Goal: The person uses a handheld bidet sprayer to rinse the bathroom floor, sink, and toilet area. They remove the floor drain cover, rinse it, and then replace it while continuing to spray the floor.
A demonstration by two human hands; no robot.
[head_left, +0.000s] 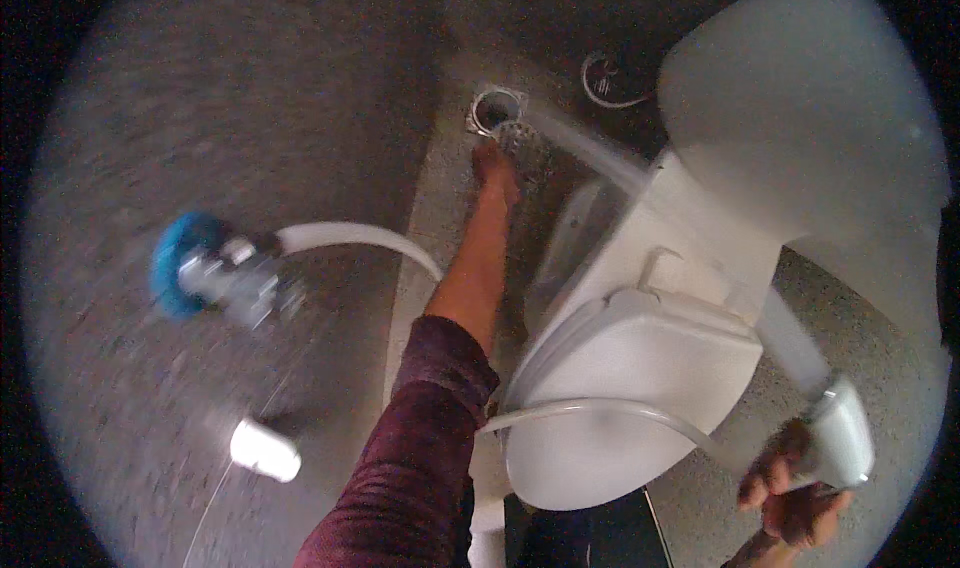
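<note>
My right hand (790, 488) is wrapped round a white shower head (845, 433) at the lower right. A whitish jet of water (795, 343) runs from the head up and left, across the toilet, to a round drain opening (497, 113) in a squarish frame. Beside that opening is my left hand (495, 168), fingers closed around a pale, mottled thing (520, 143) under the spray, too blurred to name. A white hose (620, 406) links the shower head, passing behind my left forearm, to a blurred metal tap (235, 278) with a blue round part.
A white toilet (610, 408) with its lid down stands between my arms, its tank (705, 228) behind. A large pale rounded fixture (810, 98) fills the upper right. Near it a thin white tube (595, 88) curls. A white cylinder (265, 450) is at the lower left.
</note>
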